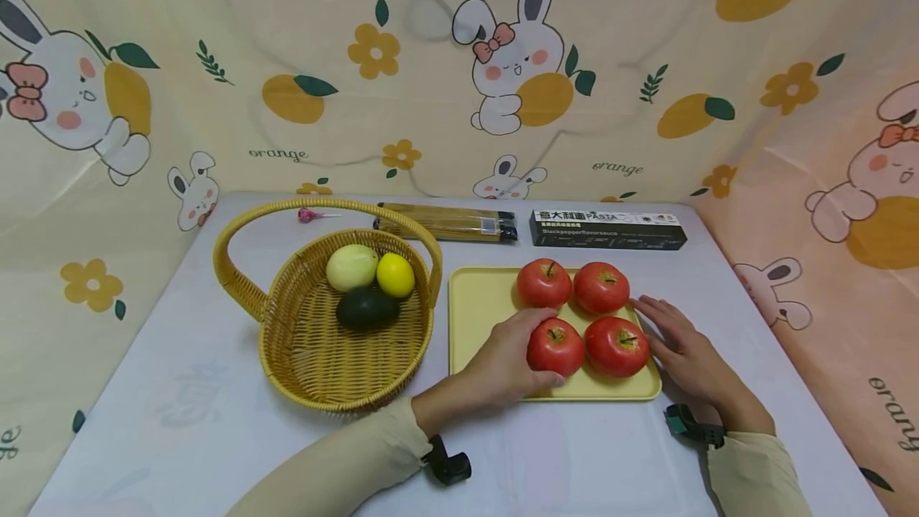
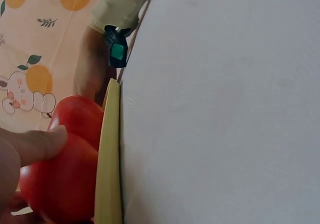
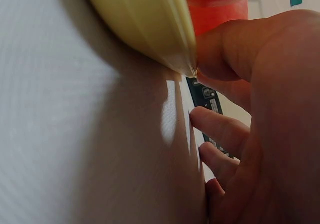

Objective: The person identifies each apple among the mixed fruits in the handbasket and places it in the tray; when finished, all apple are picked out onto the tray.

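A pale yellow tray [image 1: 474,294] bears several red apples. My left hand [image 1: 498,361] grips the near-left apple [image 1: 556,348], thumb on its near side and fingers round its far side. In the left wrist view the thumb lies across that apple [image 2: 65,184], which sits close inside the tray's rim [image 2: 109,174]. My right hand [image 1: 692,357] rests at the tray's right edge with fingers spread and fairly straight. In the right wrist view its thumb touches the tray rim [image 3: 180,39], and the other fingers extend low beside the tray near the tabletop.
Left of the tray stands a wicker basket [image 1: 345,404] with a tall handle, holding a pale green round fruit [image 1: 352,267], a lemon [image 1: 396,274] and a dark green avocado [image 1: 367,309]. Behind lie packaged noodles [image 1: 445,223], a pasta box [image 1: 609,230] and a small pink lollipop [image 1: 307,215].
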Demonstrator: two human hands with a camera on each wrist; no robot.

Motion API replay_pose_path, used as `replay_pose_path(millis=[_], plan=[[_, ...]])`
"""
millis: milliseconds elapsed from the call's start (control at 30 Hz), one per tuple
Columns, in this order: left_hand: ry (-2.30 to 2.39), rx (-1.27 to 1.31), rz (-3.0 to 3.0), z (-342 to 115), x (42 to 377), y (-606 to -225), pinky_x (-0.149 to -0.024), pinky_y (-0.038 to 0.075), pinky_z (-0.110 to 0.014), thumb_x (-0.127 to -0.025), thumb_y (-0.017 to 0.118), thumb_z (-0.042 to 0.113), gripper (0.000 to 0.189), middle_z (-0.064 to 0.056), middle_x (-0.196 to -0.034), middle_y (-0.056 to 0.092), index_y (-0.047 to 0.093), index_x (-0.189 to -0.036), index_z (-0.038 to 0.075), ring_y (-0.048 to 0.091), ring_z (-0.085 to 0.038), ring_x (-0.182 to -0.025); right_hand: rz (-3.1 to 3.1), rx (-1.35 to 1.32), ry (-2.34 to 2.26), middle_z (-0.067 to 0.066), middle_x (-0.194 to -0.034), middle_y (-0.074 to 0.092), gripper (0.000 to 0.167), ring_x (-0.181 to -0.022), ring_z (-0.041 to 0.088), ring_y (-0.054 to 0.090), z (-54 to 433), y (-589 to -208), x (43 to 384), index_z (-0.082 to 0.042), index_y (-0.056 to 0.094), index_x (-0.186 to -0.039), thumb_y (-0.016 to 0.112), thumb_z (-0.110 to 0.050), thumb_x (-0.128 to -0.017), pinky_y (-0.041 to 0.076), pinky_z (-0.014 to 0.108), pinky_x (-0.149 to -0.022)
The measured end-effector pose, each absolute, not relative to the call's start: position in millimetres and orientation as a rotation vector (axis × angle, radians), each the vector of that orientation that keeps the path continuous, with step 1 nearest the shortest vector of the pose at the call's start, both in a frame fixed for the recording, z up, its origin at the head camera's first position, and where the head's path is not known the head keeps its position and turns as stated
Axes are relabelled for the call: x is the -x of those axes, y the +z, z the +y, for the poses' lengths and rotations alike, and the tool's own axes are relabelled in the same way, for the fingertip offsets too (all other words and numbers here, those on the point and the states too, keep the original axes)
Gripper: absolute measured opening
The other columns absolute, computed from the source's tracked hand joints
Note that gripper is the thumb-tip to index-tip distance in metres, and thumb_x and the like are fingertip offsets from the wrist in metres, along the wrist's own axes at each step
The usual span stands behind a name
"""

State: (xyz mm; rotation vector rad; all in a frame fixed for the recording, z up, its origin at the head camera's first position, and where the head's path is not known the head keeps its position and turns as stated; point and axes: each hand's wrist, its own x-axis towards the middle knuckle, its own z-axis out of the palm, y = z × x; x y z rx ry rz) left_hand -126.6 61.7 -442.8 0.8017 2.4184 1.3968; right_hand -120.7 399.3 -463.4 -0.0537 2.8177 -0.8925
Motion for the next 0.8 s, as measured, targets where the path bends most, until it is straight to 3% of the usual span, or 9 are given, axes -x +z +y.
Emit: replay_pose_path(millis=[233, 567, 800], plan=[[1.266, -0.943, 2.567, 67, 124, -443, -0.116, 0.054, -0.035, -0.088, 0.093, 0.020, 0.088, -0.005, -0.160, 0.056, 0.047, -0.162, 0.008, 0.059, -0.021, -0.141, 2.829, 0.056, -0.880, 0.027, -0.179, 0.023, 0.069, -0.166, 0.056, 0.008, 399, -463, 121, -0.023, 0.034, -0.173, 0.060, -0.038, -0.112, 0.026, 0.094, -0.107], [1.103, -0.962, 2.673, 65, 119, -439, -0.117, 0.054, -0.038, -0.088, 0.094, 0.028, 0.095, -0.008, -0.164, 0.051, 0.043, -0.167, 0.011, 0.058, -0.024, -0.144, 2.813, 0.043, -0.887, 0.026, -0.179, 0.022, 0.069, -0.166, 0.056, 0.007, 401, -465, 121, -0.026, 0.033, -0.174, 0.060, -0.040, -0.112, 0.026, 0.094, -0.107], [1.124, -0.980, 2.744, 43, 107, -428, -0.113, 0.056, -0.039, -0.091, 0.091, 0.032, 0.084, -0.007, -0.160, 0.055, 0.051, -0.162, 0.013, 0.061, -0.023, -0.137, 2.802, 0.030, -0.890, 0.026, -0.180, 0.021, 0.070, -0.166, 0.056, 0.005, 400, -466, 123, -0.026, 0.033, -0.174, 0.060, -0.041, -0.112, 0.024, 0.095, -0.108]])
